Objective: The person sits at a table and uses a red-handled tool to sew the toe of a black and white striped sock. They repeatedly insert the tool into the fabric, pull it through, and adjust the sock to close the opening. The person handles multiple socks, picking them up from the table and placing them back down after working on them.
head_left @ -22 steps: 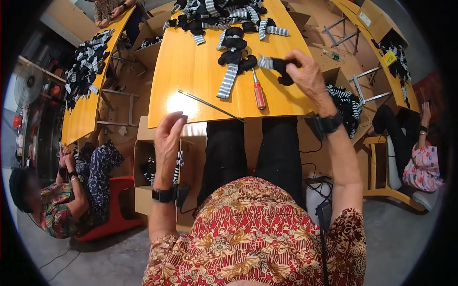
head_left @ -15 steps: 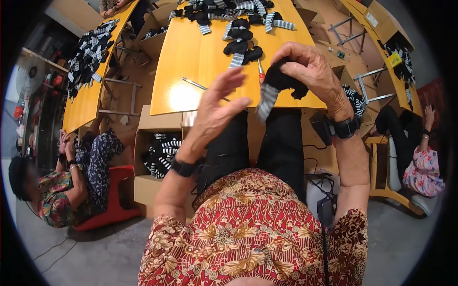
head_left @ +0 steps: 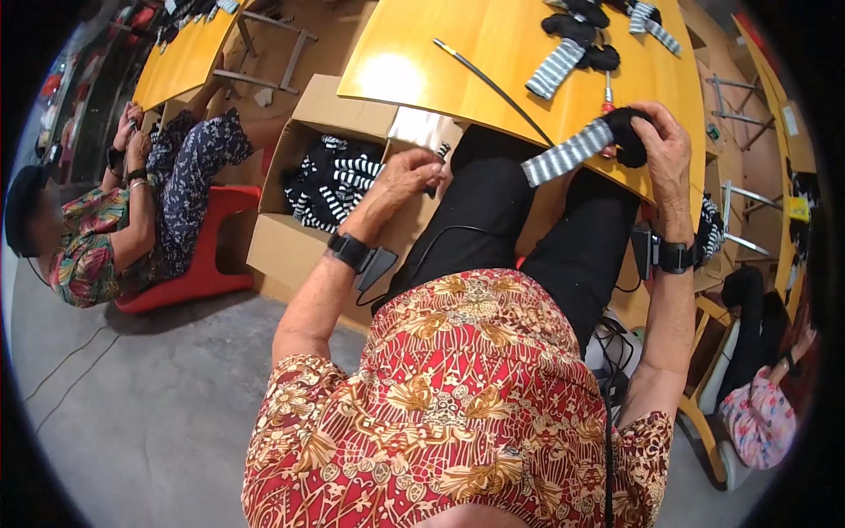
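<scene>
My right hand (head_left: 666, 145) is closed on a sock with grey-and-white stripes (head_left: 568, 155) and a bunched black end, held over the table's near edge. The striped part sticks out to the left; the black end is partly hidden by my fingers. My left hand (head_left: 407, 179) is low beside an open cardboard box (head_left: 339, 92), fingers pinched. At its fingertips shows a narrow black-and-white striped sock (head_left: 443, 151), mostly hidden. Inside the box lie several black-and-white striped pieces (head_left: 339, 180).
On the yellow table (head_left: 396, 53) lie a thin black rod (head_left: 493, 85), a red-handled tool (head_left: 607, 95) and more black and striped socks (head_left: 559, 66). A person sits on a red chair (head_left: 207, 255) at left, another person (head_left: 761, 414) at right.
The view has shifted left and downward. My left hand has dropped from above the table edge to beside the box, its fingers closing. My right hand still holds the sock, now stretched leftward.
</scene>
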The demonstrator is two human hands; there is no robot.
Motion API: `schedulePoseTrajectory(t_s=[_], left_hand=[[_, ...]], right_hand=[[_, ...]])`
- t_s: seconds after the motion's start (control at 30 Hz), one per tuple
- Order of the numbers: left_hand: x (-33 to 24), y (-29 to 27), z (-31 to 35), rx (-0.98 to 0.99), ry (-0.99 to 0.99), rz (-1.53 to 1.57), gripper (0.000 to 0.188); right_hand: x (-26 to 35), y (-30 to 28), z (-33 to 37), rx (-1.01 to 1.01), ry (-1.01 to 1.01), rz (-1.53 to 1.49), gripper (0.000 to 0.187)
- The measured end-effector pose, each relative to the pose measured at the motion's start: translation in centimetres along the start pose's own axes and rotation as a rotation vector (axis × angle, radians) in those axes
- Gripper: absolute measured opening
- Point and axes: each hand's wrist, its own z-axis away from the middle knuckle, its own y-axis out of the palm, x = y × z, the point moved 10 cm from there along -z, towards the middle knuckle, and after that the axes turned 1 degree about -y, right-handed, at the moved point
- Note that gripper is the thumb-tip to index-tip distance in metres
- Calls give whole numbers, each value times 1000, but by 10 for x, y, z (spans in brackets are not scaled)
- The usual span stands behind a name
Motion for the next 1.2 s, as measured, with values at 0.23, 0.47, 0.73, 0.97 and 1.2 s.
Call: schedulePoseTrajectory(t_s=[0.23,0.47,0.73,0.97,1.2], left_hand=[[154,-70,-85,-144,-95,-275,24],[221,-113,-110,-329,-146,-499,19],[297,-88,-145,-180,-251,-696,31],[309,-81,-140,-204,-245,-709,40],[292,-77,-130,-263,-203,-653,45]], right_hand=[[-24,-4,17,-170,7,164,17],[-26,-9,30,-274,16,258,18],[-18,-12,35,-305,16,457,19],[-11,-12,41,-340,65,551,21],[-21,-29,49,-380,100,470,21]])
